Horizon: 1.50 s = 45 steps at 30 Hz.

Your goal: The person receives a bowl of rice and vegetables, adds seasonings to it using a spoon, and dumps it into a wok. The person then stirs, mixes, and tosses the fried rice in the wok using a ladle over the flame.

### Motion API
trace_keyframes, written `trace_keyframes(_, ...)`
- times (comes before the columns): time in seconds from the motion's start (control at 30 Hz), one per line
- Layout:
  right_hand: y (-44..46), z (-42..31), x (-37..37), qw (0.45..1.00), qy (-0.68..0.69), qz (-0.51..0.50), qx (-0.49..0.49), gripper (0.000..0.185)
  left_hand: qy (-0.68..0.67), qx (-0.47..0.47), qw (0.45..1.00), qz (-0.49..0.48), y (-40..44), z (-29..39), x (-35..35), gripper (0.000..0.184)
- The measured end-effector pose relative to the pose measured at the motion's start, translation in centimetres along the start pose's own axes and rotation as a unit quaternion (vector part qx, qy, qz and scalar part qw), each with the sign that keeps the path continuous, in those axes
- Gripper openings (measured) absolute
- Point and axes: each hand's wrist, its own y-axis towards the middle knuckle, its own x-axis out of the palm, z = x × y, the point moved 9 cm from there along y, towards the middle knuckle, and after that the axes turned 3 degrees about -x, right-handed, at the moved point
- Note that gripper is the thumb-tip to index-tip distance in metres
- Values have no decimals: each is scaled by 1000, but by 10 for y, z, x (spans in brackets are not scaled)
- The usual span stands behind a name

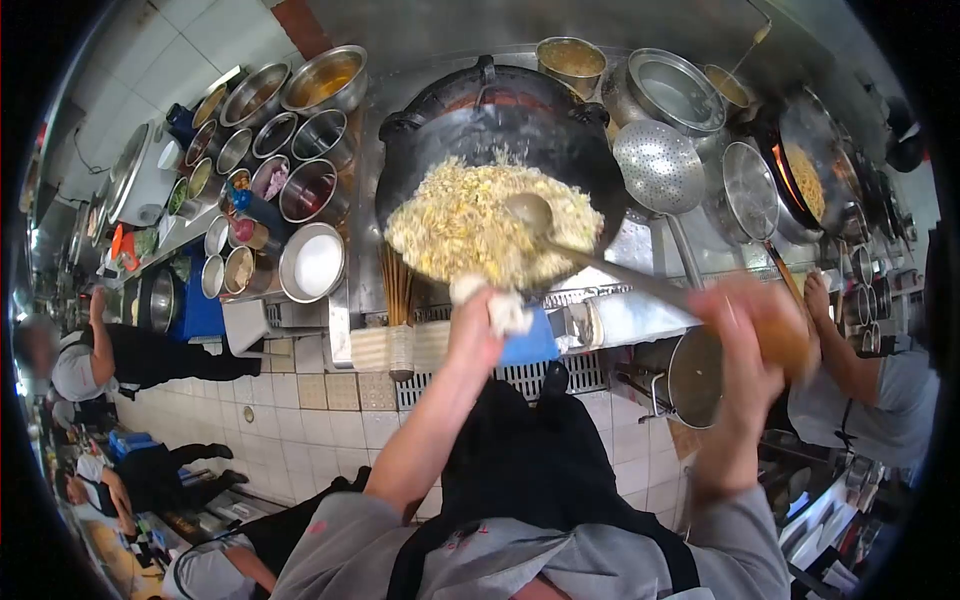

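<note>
A large black wok (pixel 440 140) sits on the stove, heaped with fried rice (pixel 450 215) flecked with yellow egg. My left hand (pixel 476 328) is closed on a whitish cloth (pixel 510 313) at the wok's near edge; whatever the cloth covers is hidden. My right hand (pixel 742 335), blurred by motion, grips the thick wooden handle of a long metal ladle (pixel 640 276). The ladle's bowl lies in the rice, right of the wok's middle. A bamboo wok brush (pixel 398 290) rests left of my left hand.
Left stand several metal bowls, including one of white granules (pixel 318 262). A perforated strainer (pixel 660 167) and a mesh skimmer (pixel 750 190) lie right of the wok. Beyond them, a second wok (pixel 790 200) holds noodles over flame. A co-worker (pixel 865 390) stands at right; others are at left.
</note>
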Motion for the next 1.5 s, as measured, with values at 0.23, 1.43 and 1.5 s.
trace_keyframes(0.23, 180, -20, 75, 952, 247, 114, -143, 24, 65, 71, 995, -23, -14, -68, -93, 31)
trace_keyframes(1.43, 162, -18, 124, 904, 252, 236, -253, 26, 98, 59, 993, 17, 19, -44, -32, 24)
trace_keyframes(1.5, 185, -46, 95, 926, 295, 181, -151, 27, 105, 63, 992, 25, -5, -73, -65, 27)
